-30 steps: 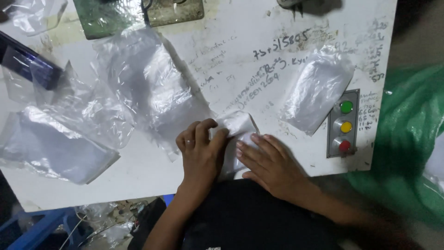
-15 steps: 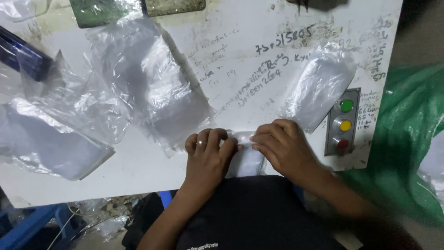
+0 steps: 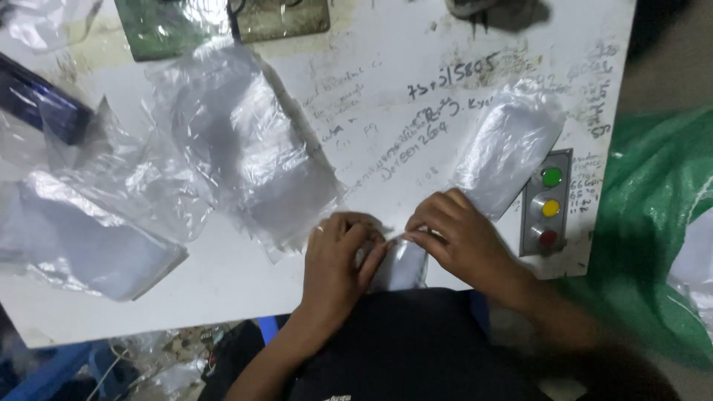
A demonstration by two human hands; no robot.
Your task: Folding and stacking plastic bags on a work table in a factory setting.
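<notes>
Head view, read from left to right: at the far left a flat clear bag with a grey insert is seen on the white bench, and to its right a heap of crumpled clear plastic bags is spread toward the middle. At the near edge, the left hand is closed with narrowed fingers on the left end of a small grey packet in clear film, which is now drawn partly over the bench's near edge toward the person's lap. A second ago the packet was lying further onto the bench, pressed flat under both hands; since then it has been pulled nearer and pinched at its top, which suggests the flattening has given way to folding or closing the film. The right hand is gripping the packet's right end likewise. Further right, another filled clear bag is lying untouched, then a grey panel with green, yellow and red buttons, and a green sack beyond the bench.
</notes>
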